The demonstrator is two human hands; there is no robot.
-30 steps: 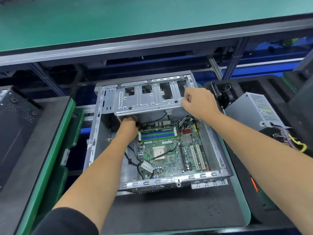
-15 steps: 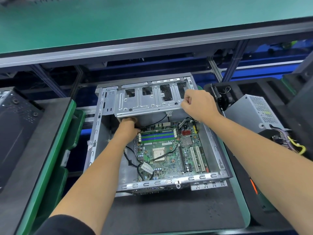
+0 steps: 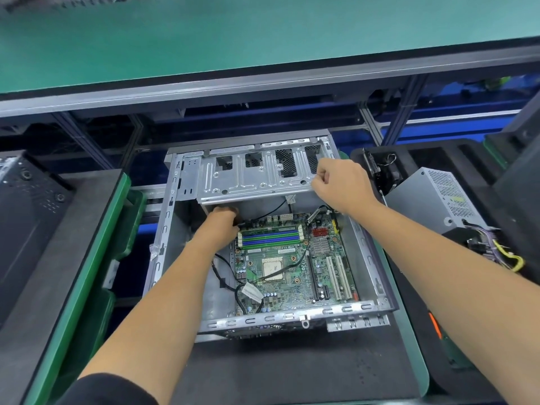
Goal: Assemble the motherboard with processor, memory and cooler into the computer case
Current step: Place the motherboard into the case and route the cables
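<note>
An open grey computer case [image 3: 366,270] lies on a dark mat in the middle. Inside sits the green motherboard [image 3: 292,290] with blue and green memory slots [image 3: 270,238] and a bare processor [image 3: 273,270]. A metal drive cage [image 3: 251,178] spans the case's far end. My right hand [image 3: 340,185] is curled in a fist on the cage's right near edge. My left hand [image 3: 222,223] reaches under the cage at the board's far left corner; its fingers are hidden. Black cables [image 3: 225,273] run over the board.
A silver power supply [image 3: 432,200] with a bundle of wires [image 3: 502,252] lies on a black tray at the right. A green bin [image 3: 96,258] and another dark case [image 3: 26,217] stand at the left. A green conveyor surface [image 3: 263,39] runs along the far side.
Both hands have stayed at the same spots on the case. The view has shifted only slightly.
</note>
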